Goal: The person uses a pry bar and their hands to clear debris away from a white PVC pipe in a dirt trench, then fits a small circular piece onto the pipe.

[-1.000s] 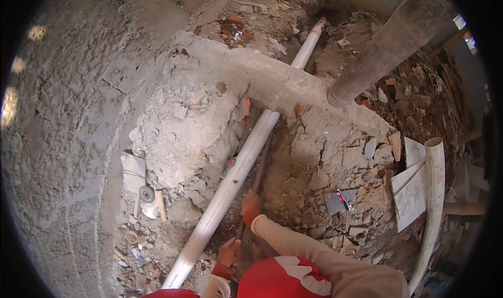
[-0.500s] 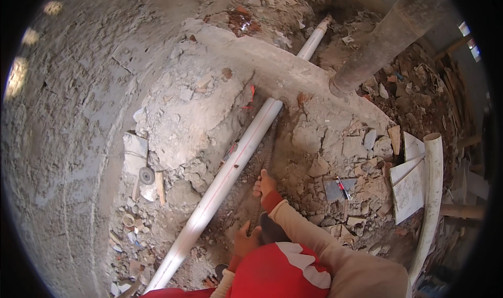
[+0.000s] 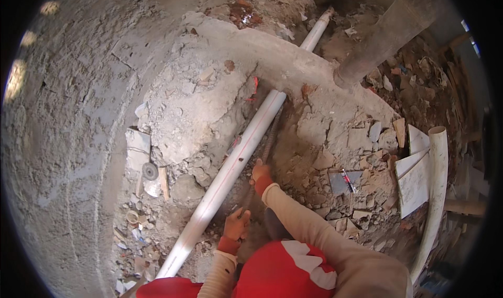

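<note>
A ribbed steel bar (image 3: 270,138) slants along the right side of a long white plastic pipe (image 3: 230,168). My right hand (image 3: 260,173) is closed around the bar about midway along its visible length. Lower down and closer to me, my left hand (image 3: 237,224) is closed at the bar's near part. The far end of the bar lies in the dirt near the pipe's far end, below a concrete beam (image 3: 246,45). The pipe has a red line along it and a small dark hole.
Broken rubble surrounds the trench. Toward the right lie a dark tile piece (image 3: 343,181), pale tile slabs (image 3: 414,185) and a curved pipe (image 3: 436,193). A thick grey pipe (image 3: 377,41) rises beyond the beam. A rough wall (image 3: 68,141) stands at left, near a grey disc (image 3: 150,170).
My left hand has shifted left and a little farther away along the bar. My right hand has moved slightly left and away from me. The bar stays gripped, and the view has shifted slightly.
</note>
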`<state>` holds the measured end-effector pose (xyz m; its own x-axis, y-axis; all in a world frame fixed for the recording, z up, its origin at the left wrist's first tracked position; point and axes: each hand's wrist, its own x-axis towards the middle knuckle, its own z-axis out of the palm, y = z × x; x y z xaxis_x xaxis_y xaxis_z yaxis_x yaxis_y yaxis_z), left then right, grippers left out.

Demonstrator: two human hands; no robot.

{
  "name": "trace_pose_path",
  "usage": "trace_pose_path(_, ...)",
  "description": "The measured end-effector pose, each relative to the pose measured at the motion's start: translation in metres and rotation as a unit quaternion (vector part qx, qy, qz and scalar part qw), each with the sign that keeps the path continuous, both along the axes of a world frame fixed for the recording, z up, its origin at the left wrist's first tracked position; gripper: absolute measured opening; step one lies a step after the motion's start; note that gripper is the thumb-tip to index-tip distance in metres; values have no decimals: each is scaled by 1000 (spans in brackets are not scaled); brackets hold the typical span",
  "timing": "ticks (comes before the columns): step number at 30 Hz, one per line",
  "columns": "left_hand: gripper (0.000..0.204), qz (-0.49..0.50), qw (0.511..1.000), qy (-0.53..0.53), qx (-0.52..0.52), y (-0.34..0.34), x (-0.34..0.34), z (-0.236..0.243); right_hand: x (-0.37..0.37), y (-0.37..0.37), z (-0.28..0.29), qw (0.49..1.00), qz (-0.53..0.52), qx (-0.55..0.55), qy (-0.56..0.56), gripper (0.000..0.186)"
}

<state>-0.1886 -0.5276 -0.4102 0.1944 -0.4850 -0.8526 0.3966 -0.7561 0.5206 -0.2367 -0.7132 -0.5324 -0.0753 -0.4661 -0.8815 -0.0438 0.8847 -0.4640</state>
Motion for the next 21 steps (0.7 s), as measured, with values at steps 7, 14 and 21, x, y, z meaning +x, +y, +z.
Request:
trace_pose_path(7,36,-111,982,-151,-35,28,-26,17,-20,36,17,982,125,-92,105,58)
trace_pose_path(14,22,10,999,50,4,-16,10,15,3,-12,19,999,33,8,-3,55)
trace_pose_path(21,28,10,998,54,15,-6,1,14,-1,0,1,1000,-17,2,-24,55)
